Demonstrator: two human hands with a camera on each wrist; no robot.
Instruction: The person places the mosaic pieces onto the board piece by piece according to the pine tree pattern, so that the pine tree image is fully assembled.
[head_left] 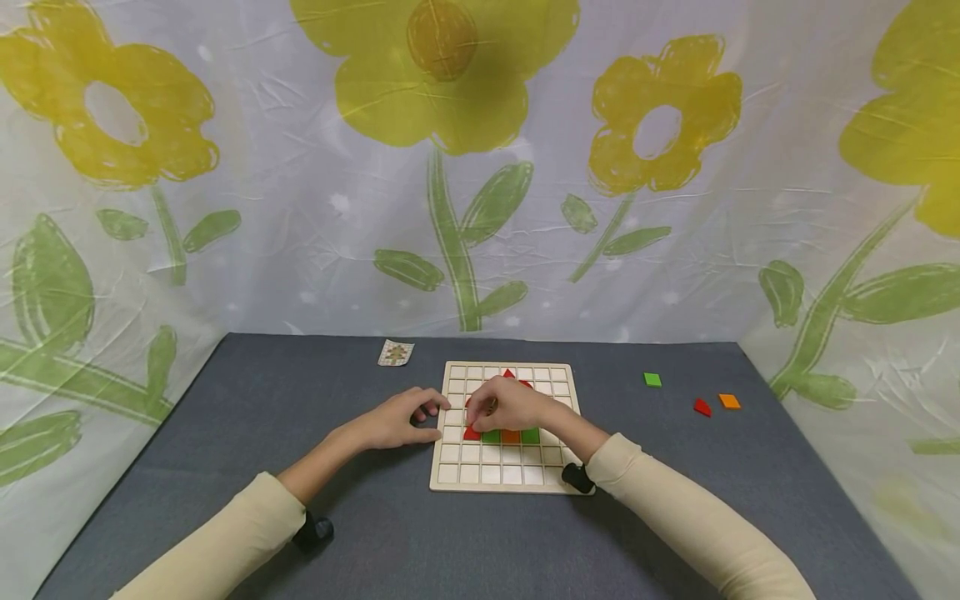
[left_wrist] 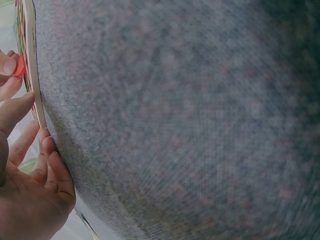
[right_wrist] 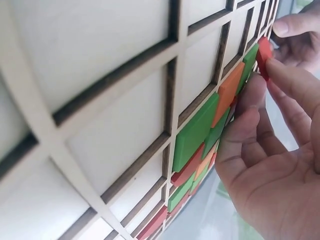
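A wooden grid board (head_left: 512, 488) lies flat on the table, with red, green and orange tiles set in its squares. My right hand (head_left: 513, 406) reaches over the board and pinches a red tile (right_wrist: 264, 56) at the left end of a row. Beside that red tile come a green tile (head_left: 491, 436), an orange tile (head_left: 511, 437) and another green tile (head_left: 530, 436). Other tiles farther up are partly hidden under the right hand. My left hand (head_left: 399, 419) rests with relaxed fingers at the board's left edge, the fingertips touching its rim in the left wrist view.
A small printed card (head_left: 395, 353) lies behind the board to the left. Off to the right on the dark table (head_left: 375, 533) are a loose green tile (head_left: 652, 380), a red piece (head_left: 702, 407) and an orange tile (head_left: 729, 402). A flowered curtain (head_left: 315, 208) surrounds the table.
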